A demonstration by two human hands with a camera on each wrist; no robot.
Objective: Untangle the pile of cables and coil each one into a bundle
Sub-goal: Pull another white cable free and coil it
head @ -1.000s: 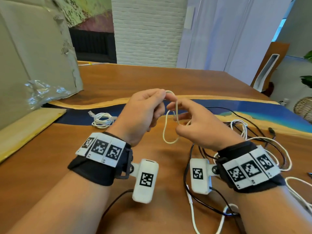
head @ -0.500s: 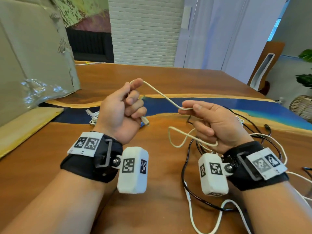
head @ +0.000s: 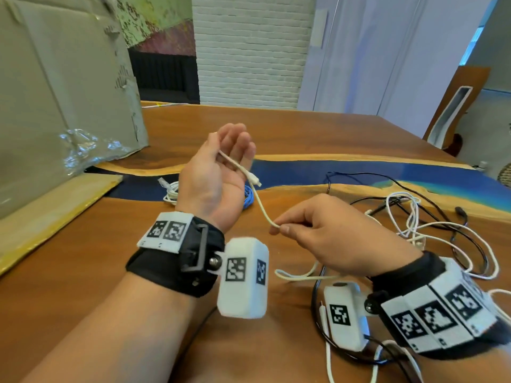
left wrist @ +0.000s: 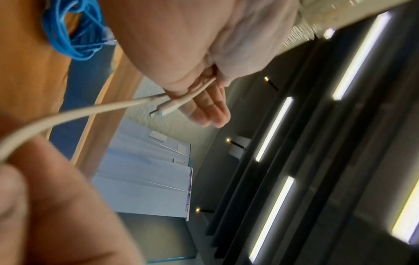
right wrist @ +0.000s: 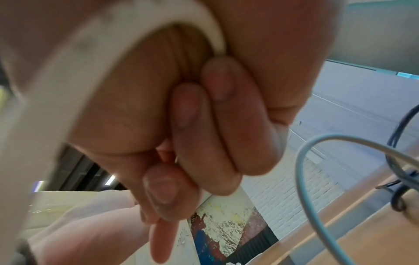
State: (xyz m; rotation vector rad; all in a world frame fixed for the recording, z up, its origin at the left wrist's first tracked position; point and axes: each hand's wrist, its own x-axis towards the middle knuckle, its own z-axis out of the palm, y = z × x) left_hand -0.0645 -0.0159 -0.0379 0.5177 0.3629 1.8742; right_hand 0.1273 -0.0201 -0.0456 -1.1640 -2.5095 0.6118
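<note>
My left hand (head: 221,164) is raised palm-up above the table with straight fingers. The end of a white cable (head: 235,165) lies across its palm, held under the thumb, and its plug (head: 255,182) hangs off the palm's edge. In the left wrist view the thumb presses this cable (left wrist: 192,96) onto the palm. A strand runs down to my right hand (head: 279,228), which pinches it between thumb and forefinger. The rest trails under that hand to a tangle of white and black cables (head: 431,225) at the right. The right wrist view shows my curled fingers (right wrist: 204,125) round the cable (right wrist: 68,86).
A coiled white bundle (head: 171,190) and a blue bundle (head: 248,199) lie behind my left hand. A big cardboard box (head: 69,87) stands at the left on the wooden table (head: 83,258). More cable loops run under my right wrist (head: 329,363).
My left hand has turned palm-up and straightened its fingers, with the plug end now lying across the palm. My right hand has dropped lower, pinching the cable closer to the left hand.
</note>
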